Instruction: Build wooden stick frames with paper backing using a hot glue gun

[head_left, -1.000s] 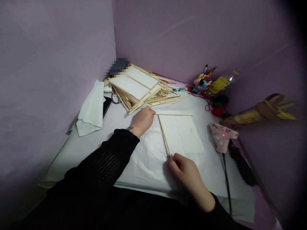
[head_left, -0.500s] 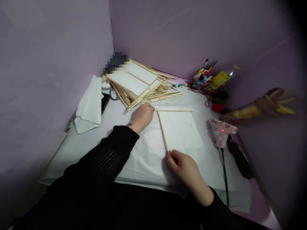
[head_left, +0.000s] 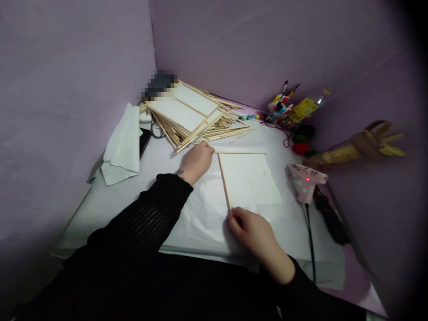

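My left hand point(head_left: 198, 161) rests closed on the left end of a thin wooden stick point(head_left: 240, 153) that lies along the far edge of a white paper sheet point(head_left: 254, 178). My right hand point(head_left: 251, 231) pinches the near end of a second wooden stick point(head_left: 224, 182), which runs up the sheet's left edge toward the first stick. The two sticks meet near my left fingers. Both sleeves are black.
A pile of stick-framed paper panels point(head_left: 187, 117) lies at the back. A folded white cloth point(head_left: 123, 145) sits left, over a dark phone. A pink glue gun point(head_left: 305, 180) with a red light stands right, its cord point(head_left: 310, 245) trailing forward. Paint brushes and pens point(head_left: 284, 104) crowd the back right.
The camera view has shifted slightly, so everything sits a little lower-left in frame. Both hands keep their hold on the sticks; nothing else has moved.
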